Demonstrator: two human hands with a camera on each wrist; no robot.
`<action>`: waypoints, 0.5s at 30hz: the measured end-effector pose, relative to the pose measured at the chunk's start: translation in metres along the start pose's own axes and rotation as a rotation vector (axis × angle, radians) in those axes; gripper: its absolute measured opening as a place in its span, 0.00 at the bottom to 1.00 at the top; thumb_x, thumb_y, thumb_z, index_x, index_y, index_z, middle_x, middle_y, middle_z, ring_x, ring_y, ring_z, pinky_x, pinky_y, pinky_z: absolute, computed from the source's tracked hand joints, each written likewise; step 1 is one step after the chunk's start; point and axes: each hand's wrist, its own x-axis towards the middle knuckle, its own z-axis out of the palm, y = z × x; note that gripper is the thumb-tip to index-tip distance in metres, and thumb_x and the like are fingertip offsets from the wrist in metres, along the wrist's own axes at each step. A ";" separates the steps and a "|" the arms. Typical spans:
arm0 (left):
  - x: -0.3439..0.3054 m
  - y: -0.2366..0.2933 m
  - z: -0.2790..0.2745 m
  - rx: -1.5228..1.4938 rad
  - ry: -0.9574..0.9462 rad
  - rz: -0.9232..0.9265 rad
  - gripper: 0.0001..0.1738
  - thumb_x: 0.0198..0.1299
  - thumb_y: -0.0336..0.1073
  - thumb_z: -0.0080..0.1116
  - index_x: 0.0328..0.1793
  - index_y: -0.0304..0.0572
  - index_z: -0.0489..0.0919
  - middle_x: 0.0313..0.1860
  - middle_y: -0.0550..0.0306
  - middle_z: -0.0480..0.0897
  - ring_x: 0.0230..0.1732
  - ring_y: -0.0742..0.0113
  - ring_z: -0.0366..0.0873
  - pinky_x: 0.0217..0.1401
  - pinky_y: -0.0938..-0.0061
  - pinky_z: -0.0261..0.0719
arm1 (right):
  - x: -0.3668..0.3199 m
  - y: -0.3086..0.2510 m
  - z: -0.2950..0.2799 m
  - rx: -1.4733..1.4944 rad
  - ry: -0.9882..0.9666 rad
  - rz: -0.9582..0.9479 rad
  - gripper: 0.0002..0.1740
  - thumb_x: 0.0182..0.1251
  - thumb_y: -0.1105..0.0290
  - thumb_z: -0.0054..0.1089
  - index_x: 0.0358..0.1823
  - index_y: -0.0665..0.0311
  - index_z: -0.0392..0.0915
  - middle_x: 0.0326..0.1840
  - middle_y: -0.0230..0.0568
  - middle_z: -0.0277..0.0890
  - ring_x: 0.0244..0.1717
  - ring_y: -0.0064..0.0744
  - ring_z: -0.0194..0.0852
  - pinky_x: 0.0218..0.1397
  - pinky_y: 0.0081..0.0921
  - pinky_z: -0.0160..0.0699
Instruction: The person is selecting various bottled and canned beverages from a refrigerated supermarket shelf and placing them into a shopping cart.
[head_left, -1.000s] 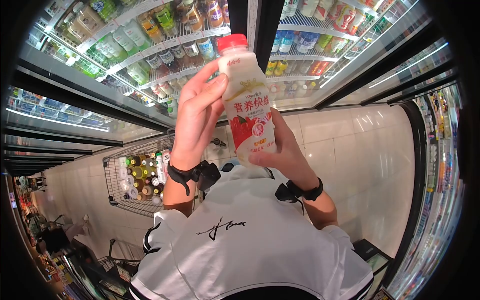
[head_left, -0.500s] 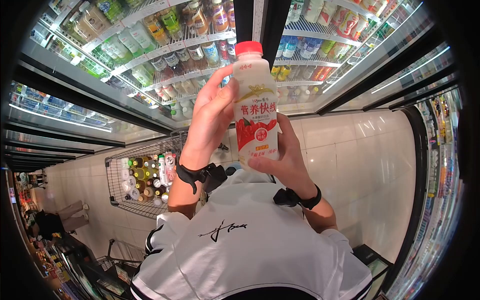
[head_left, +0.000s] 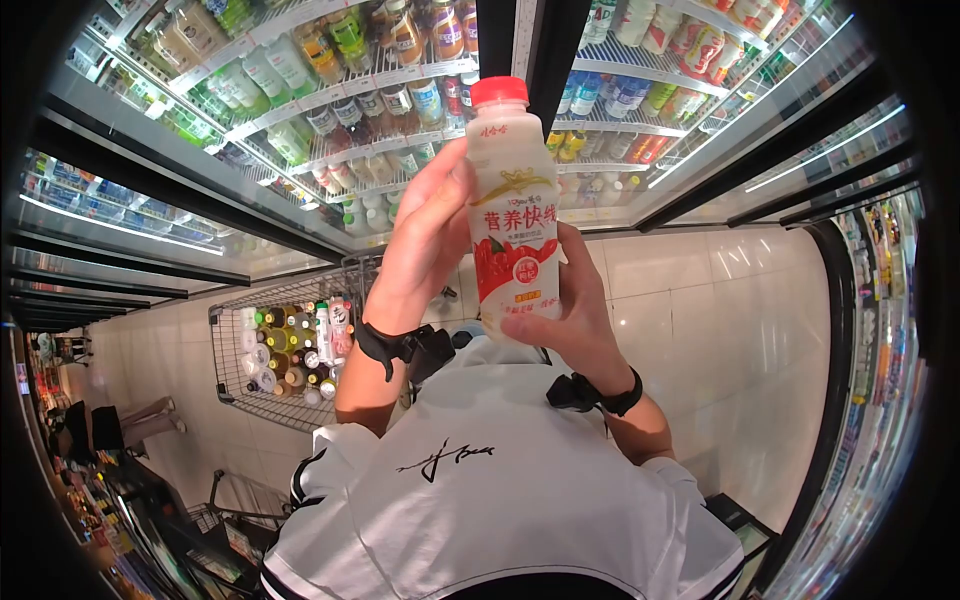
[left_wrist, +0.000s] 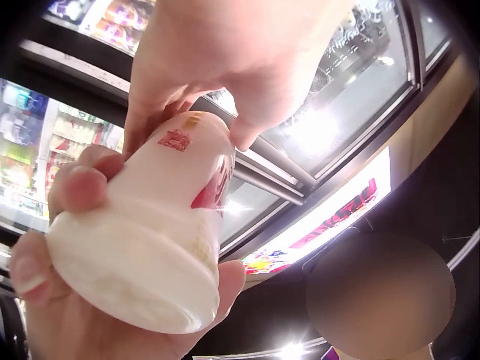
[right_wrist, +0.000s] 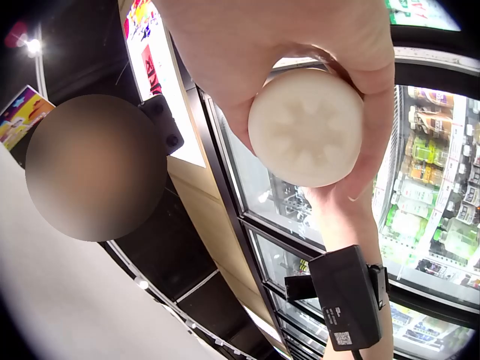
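"How are they holding that red-capped white plastic bottle [head_left: 516,215]?"
"The left hand [head_left: 425,235] is gripping it near the top; the right hand [head_left: 585,325] is gripping its lower end."
"Where?"
"They're raising it before brightly lit drink shelves [head_left: 350,88]."

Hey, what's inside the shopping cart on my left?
The shopping cart holds many closely packed bottles, mostly showing their caps, including a white bottle with a green cap. Whatever lies beneath them is covered, so I can't tell what's there.
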 end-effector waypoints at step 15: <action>0.005 -0.006 0.006 -0.397 -0.333 -0.157 0.35 0.70 0.48 0.51 0.76 0.34 0.64 0.67 0.41 0.75 0.63 0.51 0.78 0.67 0.58 0.76 | 0.007 -0.007 -0.017 0.509 -0.363 0.324 0.50 0.51 0.50 0.72 0.71 0.68 0.60 0.57 0.57 0.74 0.52 0.45 0.83 0.38 0.40 0.90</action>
